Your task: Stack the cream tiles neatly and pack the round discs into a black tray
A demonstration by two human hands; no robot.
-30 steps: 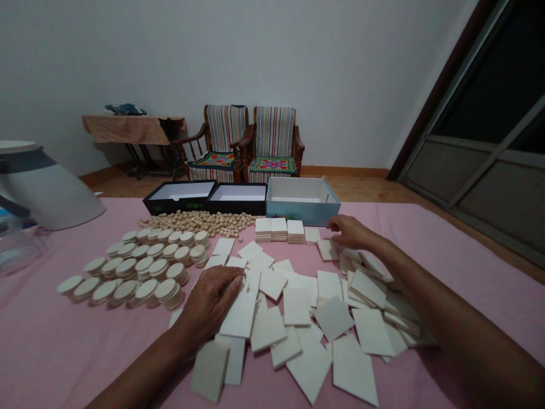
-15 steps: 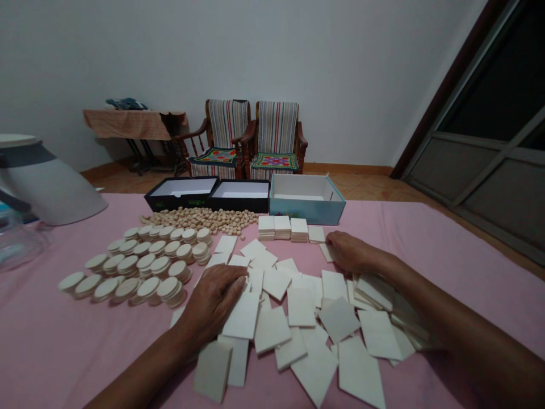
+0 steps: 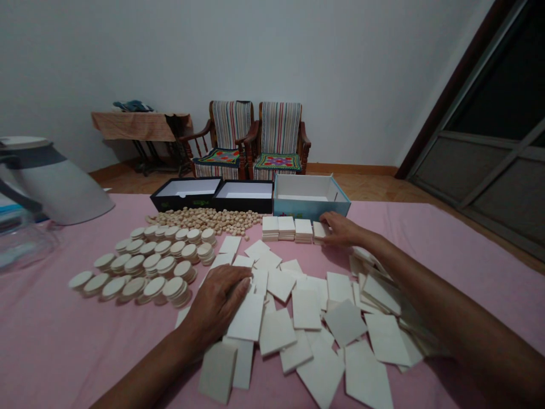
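My right hand [image 3: 343, 229] has its fingers closed on a pale square wooden tile [image 3: 320, 230], at the right end of a row of neat square-tile stacks [image 3: 286, 228]. My left hand [image 3: 219, 295] lies flat over loose tiles with its fingers stretched out, touching a pale tile [image 3: 247, 318]. Between my arms spreads a heap of loose square tiles [image 3: 306, 309], overlapping at many angles. More tiles [image 3: 383, 292] lie piled beside my right forearm, which hides some of them.
Round wooden discs [image 3: 134, 264] stand in stacked rows at left, with small wooden pieces [image 3: 204, 220] heaped behind. Two black boxes [image 3: 242, 204] and a light blue box [image 3: 313, 210] line the far side. A grey-white jug [image 3: 63, 187] stands at far left on the pink cloth [image 3: 426, 238].
My right hand has moved a little away from me with the tile, up to the end stack of the row. My left hand stays on the loose tiles. The view has shifted slightly.
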